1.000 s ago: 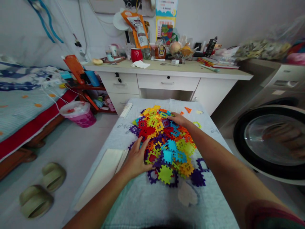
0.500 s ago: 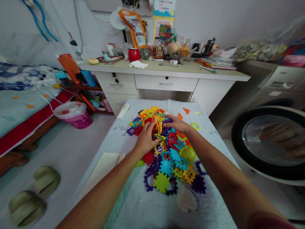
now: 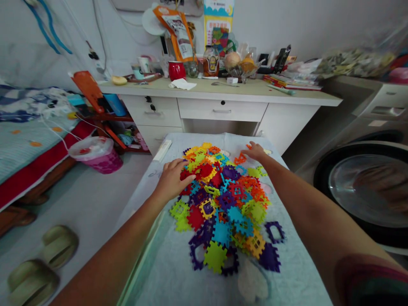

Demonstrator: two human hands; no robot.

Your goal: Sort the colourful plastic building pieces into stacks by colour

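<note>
A heap of colourful plastic interlocking pieces (image 3: pixel 222 233) with toothed edges lies on the cloth-covered table. My left hand (image 3: pixel 172 180) is at the heap's left side, fingers apart, its thumb over red and blue pieces; I see nothing held in it. Beyond the heap's far right side, my right hand (image 3: pixel 256 152) reaches down to small orange pieces (image 3: pixel 240 159). Its fingers are stretched and partly cover another orange piece. A dark purple frame piece (image 3: pixel 274 232) lies apart at the right.
A white desk (image 3: pixel 223 111) crowded with jars, a red cup (image 3: pixel 176 70) and books stands behind the table. To the right is a washing machine (image 3: pixel 360 187). At left are a pink bin (image 3: pixel 95 155), a bed and green slippers (image 3: pixel 60 246).
My hands have moved apart from the middle of the heap: the left one to its left edge, the right one away to the far right, over the loose orange pieces.
</note>
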